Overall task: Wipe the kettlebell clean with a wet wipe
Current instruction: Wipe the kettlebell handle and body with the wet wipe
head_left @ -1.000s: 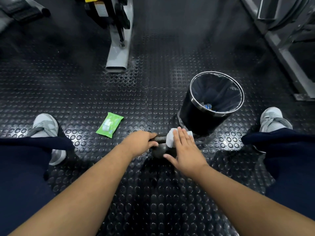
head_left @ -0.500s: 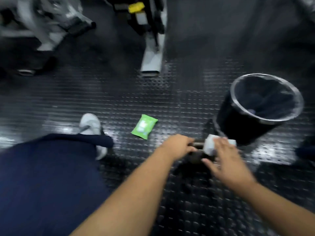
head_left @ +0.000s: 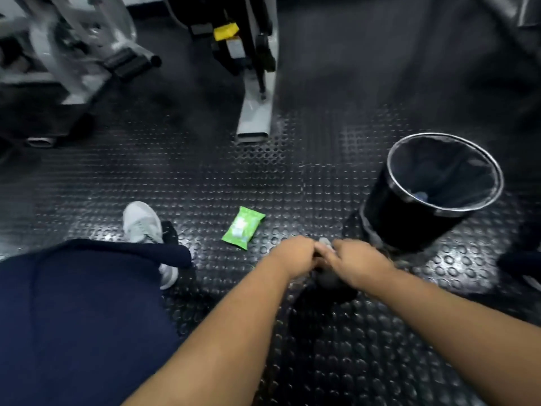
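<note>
Nearest the camera, two bare forearms reached forward over the studded black rubber floor (head_left: 205, 177), with a navy trouser leg (head_left: 73, 317) filling the lower left corner. The two hands met knuckle to knuckle above the kettlebell (head_left: 330, 281), a dark rounded mass that stood on the floor directly under them and was mostly hidden. The left hand (head_left: 295, 254) was closed into a fist, fingers curled down around the kettlebell's handle. The right hand (head_left: 358, 260) lay just beside it, touching it, knuckles up and fingers bent over the wet wipe (head_left: 325, 243). Only a small pale scrap of the wipe showed at the far edge of the fingers. Motion blur made the exact grip hard to read.

A little farther out to the left, a grey shoe (head_left: 142, 222) rested on the floor at the end of the trouser leg. A green pack of wipes (head_left: 243, 227) lay flat between the shoe and the hands, apart from both. To the right, just beyond the hands, stood a black bin (head_left: 409, 218) with a metal rim and a clear liner, and something small and bluish lay at its bottom.

Farthest off, a grey machine foot (head_left: 254, 118) rested on the floor, and blurred grey gym equipment (head_left: 73, 54) occupied the upper left.
</note>
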A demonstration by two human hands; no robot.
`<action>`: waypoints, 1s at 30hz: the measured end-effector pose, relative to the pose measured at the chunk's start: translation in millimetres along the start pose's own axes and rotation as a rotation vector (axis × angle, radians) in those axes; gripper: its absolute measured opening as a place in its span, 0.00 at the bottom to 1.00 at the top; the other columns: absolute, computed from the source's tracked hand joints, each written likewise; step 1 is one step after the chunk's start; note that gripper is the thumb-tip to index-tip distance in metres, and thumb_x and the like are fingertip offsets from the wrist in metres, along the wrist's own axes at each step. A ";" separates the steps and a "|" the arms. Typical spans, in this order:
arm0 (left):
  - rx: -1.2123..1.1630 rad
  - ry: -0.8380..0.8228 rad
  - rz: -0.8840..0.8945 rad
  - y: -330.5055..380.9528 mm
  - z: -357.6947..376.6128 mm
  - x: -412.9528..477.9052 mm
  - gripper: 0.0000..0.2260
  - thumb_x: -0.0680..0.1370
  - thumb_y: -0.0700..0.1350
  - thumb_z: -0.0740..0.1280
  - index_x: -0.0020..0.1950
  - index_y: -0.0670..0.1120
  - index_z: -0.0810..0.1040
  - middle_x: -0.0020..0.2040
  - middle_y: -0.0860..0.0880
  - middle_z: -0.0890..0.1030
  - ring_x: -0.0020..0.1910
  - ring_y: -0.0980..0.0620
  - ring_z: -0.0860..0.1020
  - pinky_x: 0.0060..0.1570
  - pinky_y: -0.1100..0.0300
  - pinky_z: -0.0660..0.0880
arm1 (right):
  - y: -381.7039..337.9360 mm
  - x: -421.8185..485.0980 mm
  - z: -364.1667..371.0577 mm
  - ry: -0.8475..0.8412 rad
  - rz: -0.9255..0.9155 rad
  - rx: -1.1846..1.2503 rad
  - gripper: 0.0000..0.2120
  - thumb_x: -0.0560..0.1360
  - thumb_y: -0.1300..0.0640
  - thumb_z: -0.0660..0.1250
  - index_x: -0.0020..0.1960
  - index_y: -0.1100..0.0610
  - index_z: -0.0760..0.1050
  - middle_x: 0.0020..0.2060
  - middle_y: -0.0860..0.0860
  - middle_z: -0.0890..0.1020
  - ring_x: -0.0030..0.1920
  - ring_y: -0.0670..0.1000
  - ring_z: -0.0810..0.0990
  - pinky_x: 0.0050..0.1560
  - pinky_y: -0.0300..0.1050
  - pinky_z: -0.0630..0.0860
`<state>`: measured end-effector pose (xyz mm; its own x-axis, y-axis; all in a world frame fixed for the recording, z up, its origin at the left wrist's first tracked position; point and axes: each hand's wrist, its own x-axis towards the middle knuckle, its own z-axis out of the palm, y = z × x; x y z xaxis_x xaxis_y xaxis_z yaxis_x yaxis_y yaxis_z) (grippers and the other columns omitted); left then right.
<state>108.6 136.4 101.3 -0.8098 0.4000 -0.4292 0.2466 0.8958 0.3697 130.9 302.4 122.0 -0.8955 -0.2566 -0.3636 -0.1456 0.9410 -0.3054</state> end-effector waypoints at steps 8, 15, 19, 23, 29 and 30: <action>0.046 -0.069 0.040 2.0 -11.5 -4.7 0.22 0.82 0.59 0.66 0.75 0.53 0.75 0.54 0.46 0.85 0.52 0.44 0.81 0.46 0.56 0.72 | 42.0 -1.3 -7.5 -0.053 0.113 0.126 0.32 0.78 0.25 0.44 0.45 0.46 0.76 0.48 0.51 0.84 0.53 0.55 0.82 0.53 0.50 0.76; -0.077 -0.053 -0.083 2.8 -10.5 -8.5 0.08 0.81 0.44 0.66 0.42 0.49 0.79 0.38 0.49 0.82 0.35 0.46 0.79 0.37 0.55 0.76 | -2.9 -3.8 7.2 0.038 -0.037 0.112 0.37 0.78 0.26 0.41 0.47 0.51 0.78 0.47 0.52 0.84 0.51 0.56 0.81 0.53 0.52 0.76; -0.003 -0.043 0.009 2.8 -11.0 -8.1 0.09 0.81 0.54 0.69 0.56 0.51 0.83 0.42 0.51 0.83 0.41 0.48 0.81 0.41 0.56 0.74 | 24.9 -14.2 6.8 0.086 -0.050 0.134 0.30 0.80 0.28 0.44 0.46 0.47 0.77 0.44 0.47 0.83 0.47 0.51 0.81 0.48 0.50 0.77; 0.002 -0.044 0.028 -2.0 -7.4 -7.2 0.18 0.81 0.60 0.67 0.66 0.53 0.81 0.49 0.50 0.85 0.48 0.48 0.81 0.50 0.53 0.77 | 41.8 -11.9 -3.9 0.049 0.087 0.079 0.33 0.77 0.26 0.42 0.43 0.48 0.74 0.41 0.48 0.82 0.47 0.53 0.81 0.49 0.51 0.78; -0.096 -0.026 -0.095 -1.8 -5.0 -6.4 0.10 0.79 0.44 0.66 0.38 0.47 0.76 0.34 0.51 0.79 0.33 0.49 0.75 0.31 0.58 0.67 | -8.4 -7.6 9.1 0.099 -0.065 0.051 0.34 0.82 0.31 0.45 0.46 0.55 0.78 0.45 0.54 0.83 0.49 0.56 0.80 0.55 0.52 0.76; -0.094 -0.029 -0.094 -2.1 -5.3 -6.5 0.11 0.79 0.44 0.65 0.37 0.48 0.74 0.34 0.51 0.78 0.33 0.48 0.76 0.31 0.58 0.67 | -7.2 -10.0 9.4 0.125 -0.094 0.064 0.32 0.82 0.32 0.46 0.46 0.55 0.77 0.45 0.53 0.82 0.49 0.55 0.80 0.54 0.52 0.75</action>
<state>110.5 130.9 107.7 -0.8111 0.3215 -0.4886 0.1181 0.9082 0.4015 144.9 296.1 119.5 -0.9249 -0.3100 -0.2200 -0.2078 0.8969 -0.3903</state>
